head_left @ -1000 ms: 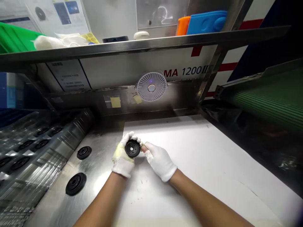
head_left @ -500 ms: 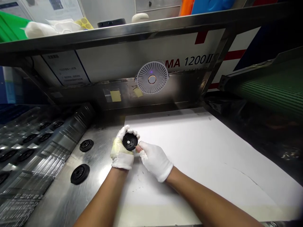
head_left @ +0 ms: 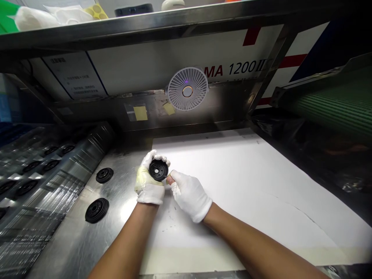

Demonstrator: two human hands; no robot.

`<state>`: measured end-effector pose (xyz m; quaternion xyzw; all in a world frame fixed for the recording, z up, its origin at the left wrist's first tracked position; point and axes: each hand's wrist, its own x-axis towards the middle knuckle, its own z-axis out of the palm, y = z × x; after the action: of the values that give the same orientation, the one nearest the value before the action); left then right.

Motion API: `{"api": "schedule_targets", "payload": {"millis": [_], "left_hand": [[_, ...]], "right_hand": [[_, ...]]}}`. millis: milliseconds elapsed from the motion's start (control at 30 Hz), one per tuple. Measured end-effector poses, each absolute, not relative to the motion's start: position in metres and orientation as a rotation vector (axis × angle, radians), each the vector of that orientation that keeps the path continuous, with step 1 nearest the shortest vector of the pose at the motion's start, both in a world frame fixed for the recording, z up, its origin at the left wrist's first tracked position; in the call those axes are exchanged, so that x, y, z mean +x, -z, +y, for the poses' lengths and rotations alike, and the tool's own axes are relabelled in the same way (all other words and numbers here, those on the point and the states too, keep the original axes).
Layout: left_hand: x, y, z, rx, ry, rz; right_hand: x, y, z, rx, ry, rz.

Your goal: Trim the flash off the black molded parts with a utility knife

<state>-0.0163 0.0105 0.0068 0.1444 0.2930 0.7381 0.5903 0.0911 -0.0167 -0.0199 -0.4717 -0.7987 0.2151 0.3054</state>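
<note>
A round black plastic part [head_left: 158, 171] with a light hole at its centre rests in my left hand [head_left: 147, 183], whose gloved fingers curl round its rim. My right hand [head_left: 188, 193], in a white glove with a bare thumb tip, is pinched closed at the lower right edge of the part. Whatever sits between its fingertips is too small to make out. Two similar black ridged parts, an upper one [head_left: 104, 175] and a lower one [head_left: 97, 210], lie on the metal table [head_left: 116, 228] left of my hands.
Stacked clear plastic trays [head_left: 66, 182] with several black parts stand at the left. A white sheet [head_left: 232, 186] covers the table's middle and right. A small round fan [head_left: 188, 89] is on the back panel, below a metal shelf [head_left: 162, 21]. A green ribbed belt [head_left: 328, 104] lies at the right.
The camera view has shifted a little, so the shelf and fan appear higher. My left hand has turned the black part slightly; my right hand stays close to its edge.
</note>
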Motion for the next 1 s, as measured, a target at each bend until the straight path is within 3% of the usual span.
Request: {"api": "schedule_targets", "payload": {"millis": [167,400,1000], "left_hand": [[-0.016,-0.007,0.009,0.303,-1.733,0.594],[-0.026,-0.006,0.002,0.386,-1.438,0.591],[-0.014,-0.017,-0.002,0.413,-1.648,0.582]], "right_hand": [[0.089,0.019,-0.021,-1.177,-0.57,-2.149],[0.101,0.019,-0.015,-1.14,-0.635,-2.106],[0.101,0.021,-0.016,-1.254,-0.49,-2.024]]}}
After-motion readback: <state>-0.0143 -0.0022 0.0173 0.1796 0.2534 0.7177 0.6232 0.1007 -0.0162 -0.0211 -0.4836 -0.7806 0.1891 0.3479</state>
